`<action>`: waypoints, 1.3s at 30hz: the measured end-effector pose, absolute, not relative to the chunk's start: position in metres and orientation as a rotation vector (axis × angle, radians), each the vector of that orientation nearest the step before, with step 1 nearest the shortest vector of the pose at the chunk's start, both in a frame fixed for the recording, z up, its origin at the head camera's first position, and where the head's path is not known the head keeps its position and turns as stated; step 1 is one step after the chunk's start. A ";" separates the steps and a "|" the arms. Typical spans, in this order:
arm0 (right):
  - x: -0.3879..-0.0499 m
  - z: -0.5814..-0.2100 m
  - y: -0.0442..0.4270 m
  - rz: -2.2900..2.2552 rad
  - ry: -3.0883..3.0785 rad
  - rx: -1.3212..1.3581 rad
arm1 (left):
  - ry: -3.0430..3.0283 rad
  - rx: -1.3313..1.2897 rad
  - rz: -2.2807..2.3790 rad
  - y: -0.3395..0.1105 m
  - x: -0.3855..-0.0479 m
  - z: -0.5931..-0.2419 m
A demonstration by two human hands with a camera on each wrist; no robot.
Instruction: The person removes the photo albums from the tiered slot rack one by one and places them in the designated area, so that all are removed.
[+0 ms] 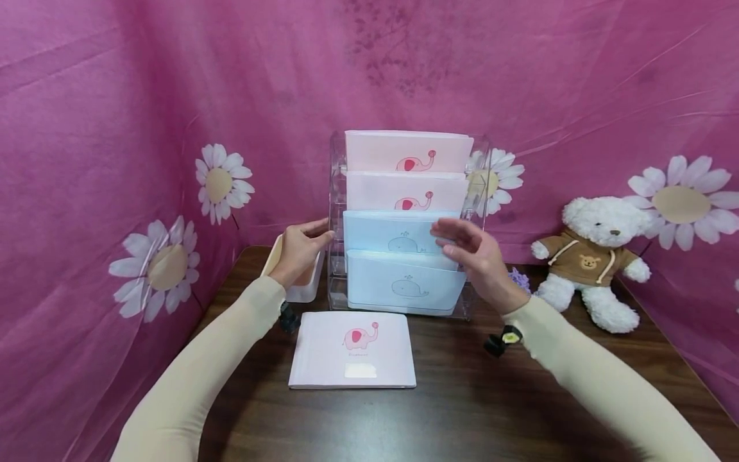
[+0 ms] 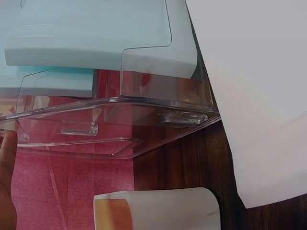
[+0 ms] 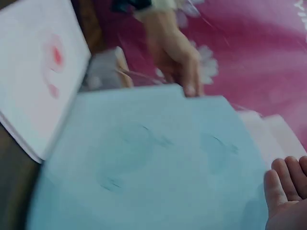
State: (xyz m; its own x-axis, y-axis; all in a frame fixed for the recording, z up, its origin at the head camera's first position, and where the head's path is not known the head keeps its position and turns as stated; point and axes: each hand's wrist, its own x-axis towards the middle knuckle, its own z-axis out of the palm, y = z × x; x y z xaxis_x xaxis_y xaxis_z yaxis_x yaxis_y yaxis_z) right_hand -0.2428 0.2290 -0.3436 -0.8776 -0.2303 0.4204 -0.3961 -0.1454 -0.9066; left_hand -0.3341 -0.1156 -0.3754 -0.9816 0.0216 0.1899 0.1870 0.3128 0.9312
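A clear plastic tiered rack stands on the table, holding pink elephant booklets in its upper tiers and blue whale booklets in its lower ones. At the rack's left side, my left hand grips the edge between thumb and fingers; one finger shows in the left wrist view. My right hand is held with fingers extended by the right side of the blue booklets, and nothing is in its grasp. Another pink elephant booklet lies flat in front of the rack.
Behind my left hand is a white bin, partly hidden. A white teddy bear in a brown hoodie sits at the right, beside a small purple flower. Pink flowered cloth surrounds the brown table.
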 end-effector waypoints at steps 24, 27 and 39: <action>-0.346 -0.234 0.250 2.062 -1.474 0.519 | -2.422 -0.171 -1.791 -0.115 -0.334 -0.372; -0.356 -0.228 0.251 2.073 -1.459 0.484 | -2.420 -0.172 -1.793 -0.115 -0.334 -0.372; -0.377 -0.225 0.252 2.181 -1.523 0.483 | -2.433 -0.138 -1.796 -0.115 -0.334 -0.371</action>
